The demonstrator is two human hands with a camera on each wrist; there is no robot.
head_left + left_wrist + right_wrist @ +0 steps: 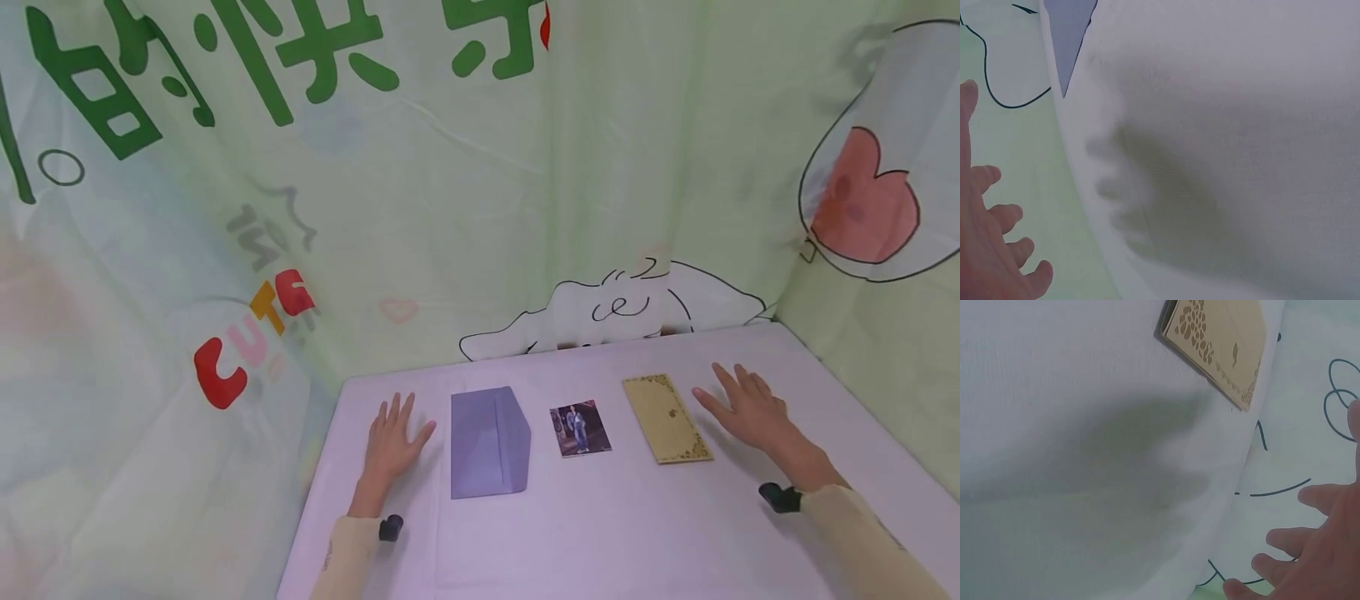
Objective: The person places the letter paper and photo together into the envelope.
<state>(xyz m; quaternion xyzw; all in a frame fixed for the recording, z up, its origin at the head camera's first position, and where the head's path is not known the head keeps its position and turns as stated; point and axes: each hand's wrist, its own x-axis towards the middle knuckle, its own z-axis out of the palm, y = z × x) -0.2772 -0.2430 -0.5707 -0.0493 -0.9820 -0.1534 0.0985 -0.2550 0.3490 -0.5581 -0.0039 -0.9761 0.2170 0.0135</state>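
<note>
My left hand (pixel 392 446) hovers with spread fingers over the table's left side, its shadow on the cloth in the left wrist view. Beside it lies a blue-purple envelope (pixel 476 446) with its pointed flap to the right. A small photo card (pixel 581 428) of a standing figure lies in the middle. Right of that is a tan card or envelope (pixel 666 419) with brown ornament at its corners; the right wrist view shows layered edges on it (pixel 1225 350). My right hand (pixel 753 412), fingers spread and holding nothing, is just right of the tan piece.
A pale lilac cloth covers the table (pixel 570 542). Printed curtains (pixel 465 208) with green characters and cartoon drawings hang behind and at both sides. Dark bands (pixel 780 497) sit at the wrists by the cream sleeves (pixel 862 533).
</note>
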